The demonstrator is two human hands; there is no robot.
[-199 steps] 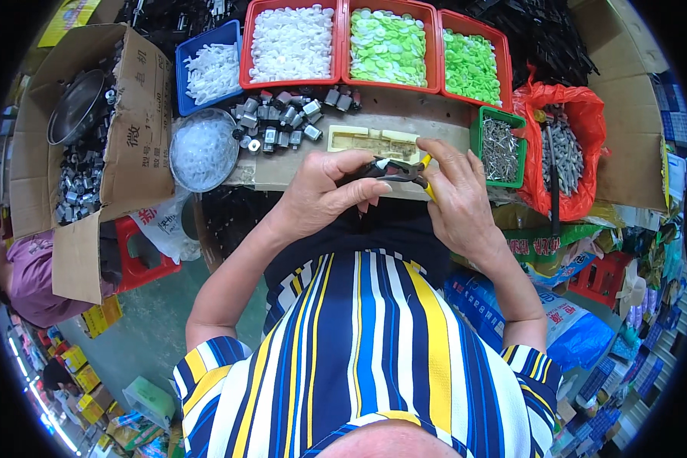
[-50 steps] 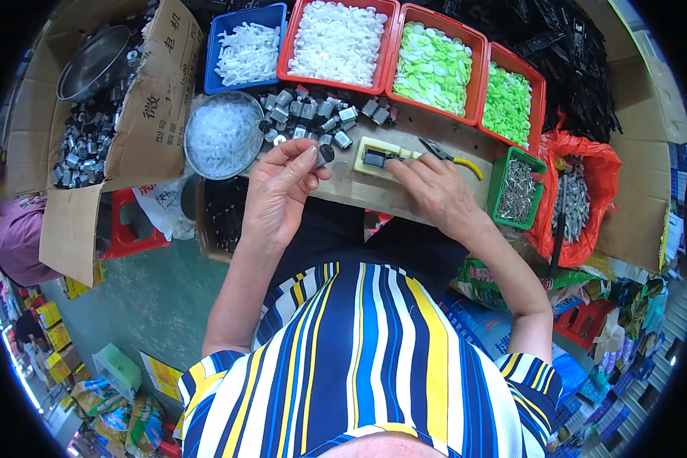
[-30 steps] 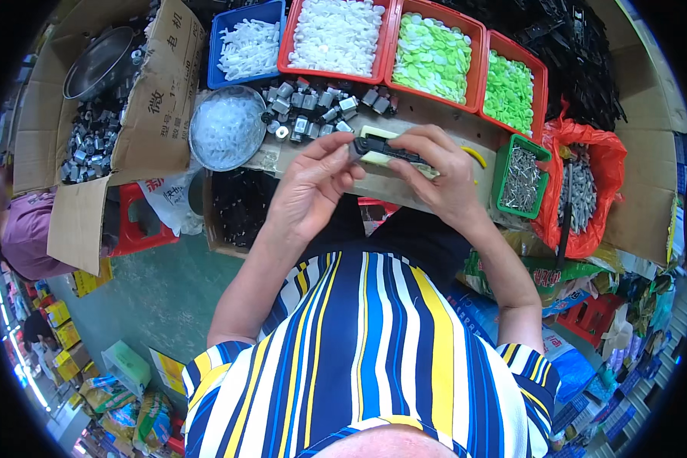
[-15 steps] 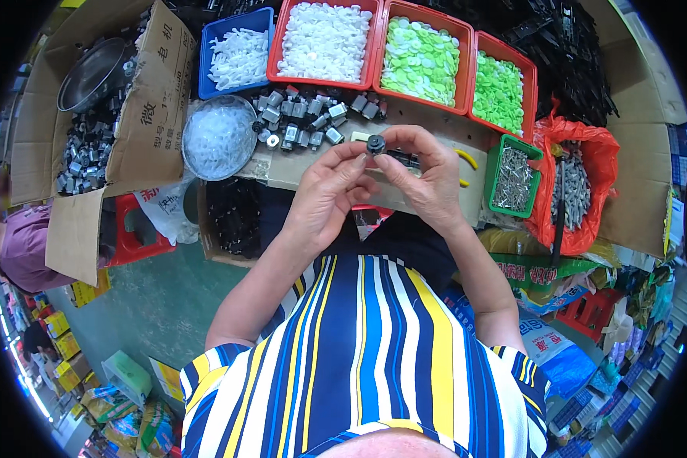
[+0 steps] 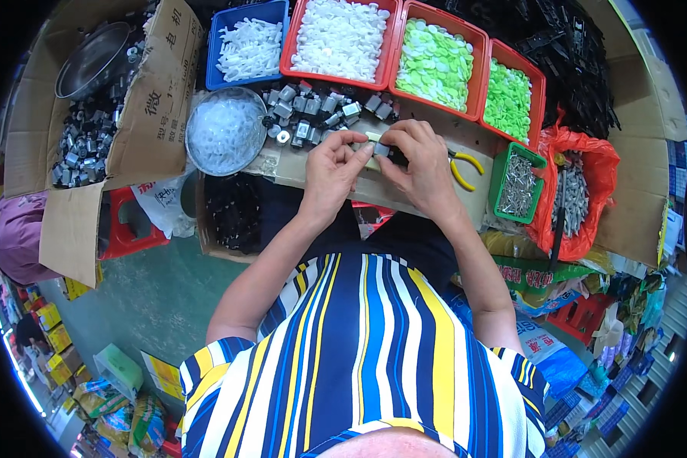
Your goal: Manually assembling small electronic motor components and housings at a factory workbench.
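Both hands meet over the near edge of the cardboard-covered bench. My left hand [image 5: 333,169] is closed, thumb and fingertips pinching a small grey motor [image 5: 381,149] from its left side. My right hand [image 5: 422,168] is closed round a black plastic part at the motor's right, mostly hidden by the fingers. A pale block [image 5: 372,137] shows just beyond the fingertips; whether it is held or lies on the bench I cannot tell. Loose small motors [image 5: 313,111] are heaped beyond my left hand. Yellow-handled pliers [image 5: 469,169] lie right beside my right hand.
Along the back stand a blue bin [image 5: 214,57] of white pieces, red bins [image 5: 397,46] of white and green pieces. A bowl [image 5: 226,131] of clear parts sits left. A green tray [image 5: 504,206] of screws and a red bag [image 5: 588,243] are right. An open carton [image 5: 160,99] holds motors.
The round black end that faced up between my fingers is out of sight; a grey motor side shows instead. My right hand has turned inward, uncovering more of the pliers. The view has shifted slightly.
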